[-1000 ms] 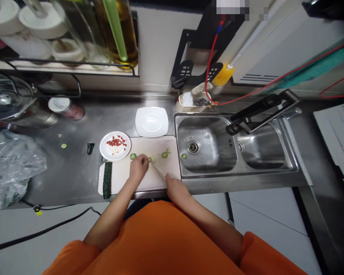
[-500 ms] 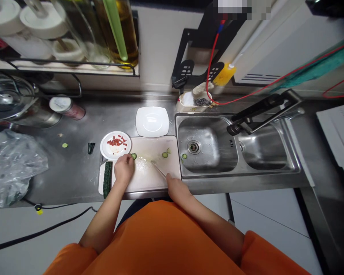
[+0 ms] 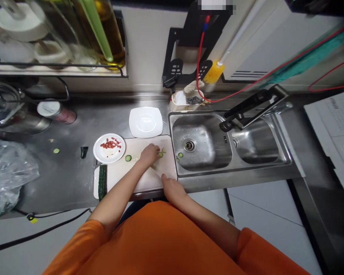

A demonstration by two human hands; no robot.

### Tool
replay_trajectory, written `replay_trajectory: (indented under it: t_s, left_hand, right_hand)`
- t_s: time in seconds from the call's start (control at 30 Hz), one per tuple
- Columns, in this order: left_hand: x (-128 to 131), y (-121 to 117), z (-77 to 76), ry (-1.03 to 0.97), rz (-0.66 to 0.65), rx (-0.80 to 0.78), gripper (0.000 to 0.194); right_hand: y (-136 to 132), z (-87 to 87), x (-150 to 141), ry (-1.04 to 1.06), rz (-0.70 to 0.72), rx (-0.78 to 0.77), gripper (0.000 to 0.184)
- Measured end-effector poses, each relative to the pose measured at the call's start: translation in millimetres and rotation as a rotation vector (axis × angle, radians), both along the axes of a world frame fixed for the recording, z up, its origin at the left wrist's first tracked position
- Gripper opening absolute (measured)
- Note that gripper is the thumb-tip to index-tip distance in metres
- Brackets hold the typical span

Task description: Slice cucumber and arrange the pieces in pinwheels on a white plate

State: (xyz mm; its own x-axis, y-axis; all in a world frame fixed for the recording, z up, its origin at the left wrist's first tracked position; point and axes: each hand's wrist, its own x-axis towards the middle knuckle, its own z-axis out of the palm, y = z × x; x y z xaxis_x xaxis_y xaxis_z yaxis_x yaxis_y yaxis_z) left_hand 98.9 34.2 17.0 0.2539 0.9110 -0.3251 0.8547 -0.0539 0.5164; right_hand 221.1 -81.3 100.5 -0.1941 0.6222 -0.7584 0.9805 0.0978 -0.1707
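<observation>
— What's in the round plate (image 3: 109, 148)?
— Small red pieces (image 3: 111, 143), in a loose heap. It sits over the back left corner of the board (image 3: 117, 170), near the square white plate (image 3: 145, 122).
— And the cucumber (image 3: 102, 181)?
— The long dark piece lies across the board's left end. One slice (image 3: 128, 157) is on the board by the round plate, and more slices (image 3: 160, 154) are near its right edge.
— The hands?
— The left hand (image 3: 150, 153) is at those right-hand slices, fingers bent down; I can't tell whether they pinch one. The right hand (image 3: 172, 188) is closed round the knife (image 3: 155, 169), its blade low over the board.
— Anything in the sink (image 3: 206, 152)?
— Green slices (image 3: 180, 155) by the left wall of the near basin. Behind it, the small tub (image 3: 186, 107) holds a white thing (image 3: 180, 97) and a grey scourer (image 3: 193, 100)
</observation>
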Motion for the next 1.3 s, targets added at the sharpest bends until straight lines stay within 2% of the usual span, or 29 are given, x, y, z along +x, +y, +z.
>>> replay_trajectory:
  t_s: [0.2,0.4,0.5,0.6,0.7,0.77,0.9,1.13,1.3]
  left_hand:
    - [9.6,0.2,-4.4,-0.001,-0.023,-0.011,0.010]
    - [6.5,-1.2,6.3,-0.072,0.000,-0.101,0.004]
    - [-8.2,-6.3,14.5,-0.134,0.127,-0.091,0.004]
    - [-32.6,-16.7,18.3,-0.173,0.373,-0.040,0.009]
    - [-53.4,-31.5,15.0,-0.199,0.563,-0.031,0.015]
    - [-59.9,-41.2,10.6,-0.230,0.614,-0.052,0.018]
    - [-58.2,-54.1,3.4,-0.194,0.588,0.026,0.017]
    - [-55.2,-66.9,-9.0,-0.086,0.398,0.244,0.022]
    - [-54.8,-71.9,-16.5,-0.073,0.405,0.266,0.022]
  right_hand:
    - [-2.3,-2.8,1.8,0.024,-0.022,0.005,0.037]
    - [-0.4,-0.6,1.6,0.029,-0.022,-0.004,0.037]
    - [0.1,-1.0,2.7,0.019,-0.012,-0.008,0.036]
    - [0.0,-3.2,5.5,0.034,-0.003,-0.014,0.036]
    - [1.1,-5.2,8.2,0.044,-0.018,-0.008,0.040]
    - [3.2,-6.3,8.8,0.035,-0.033,-0.006,0.043]
    - [8.6,-8.9,7.9,0.024,-0.027,0.002,0.047]
    - [9.9,-13.4,5.0,0.046,-0.035,0.017,0.044]
    - [8.9,-11.4,-1.4,0.041,0.010,0.050,0.051]
